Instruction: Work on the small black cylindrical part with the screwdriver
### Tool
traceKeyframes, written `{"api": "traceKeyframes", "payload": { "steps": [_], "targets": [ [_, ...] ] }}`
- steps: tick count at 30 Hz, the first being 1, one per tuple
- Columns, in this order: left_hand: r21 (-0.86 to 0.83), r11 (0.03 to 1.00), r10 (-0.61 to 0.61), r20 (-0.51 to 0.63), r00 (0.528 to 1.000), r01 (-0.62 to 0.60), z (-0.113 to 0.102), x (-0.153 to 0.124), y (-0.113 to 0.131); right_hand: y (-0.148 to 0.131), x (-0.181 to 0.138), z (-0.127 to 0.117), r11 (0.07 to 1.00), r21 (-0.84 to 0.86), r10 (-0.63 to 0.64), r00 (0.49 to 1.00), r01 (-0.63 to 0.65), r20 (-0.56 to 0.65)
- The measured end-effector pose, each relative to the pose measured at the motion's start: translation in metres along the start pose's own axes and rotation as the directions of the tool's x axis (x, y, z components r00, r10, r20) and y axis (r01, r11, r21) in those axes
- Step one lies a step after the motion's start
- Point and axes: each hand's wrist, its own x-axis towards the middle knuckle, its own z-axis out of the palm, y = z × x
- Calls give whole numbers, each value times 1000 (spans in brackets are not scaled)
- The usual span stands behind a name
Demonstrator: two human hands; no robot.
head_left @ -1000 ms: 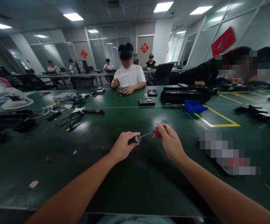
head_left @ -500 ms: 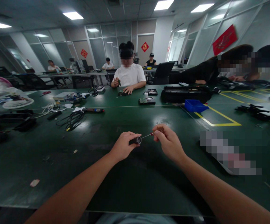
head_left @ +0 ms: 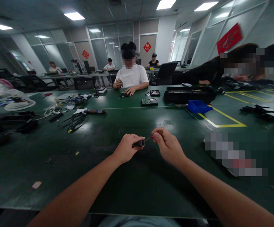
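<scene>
Head view: left hand (head_left: 125, 148) grips black cylinder (head_left: 139, 144); right hand (head_left: 167, 146) pinches thin screwdriver (head_left: 151, 137).

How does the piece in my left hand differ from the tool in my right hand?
The cylinder in the left hand is short, thick and dark; the tool in the right hand is thin and metallic. The cylinder lies nearly level; the tool slants up rightward. Both are held over the table.
</scene>
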Motion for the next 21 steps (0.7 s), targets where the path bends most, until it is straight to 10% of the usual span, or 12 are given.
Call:
{"api": "traceKeyframes", "payload": {
  "steps": [21],
  "targets": [
    [-83,996,-24,-76,997,17,-1,-2,1,5,4,-1,970,213,143,983,-116,-116]
  ]
}}
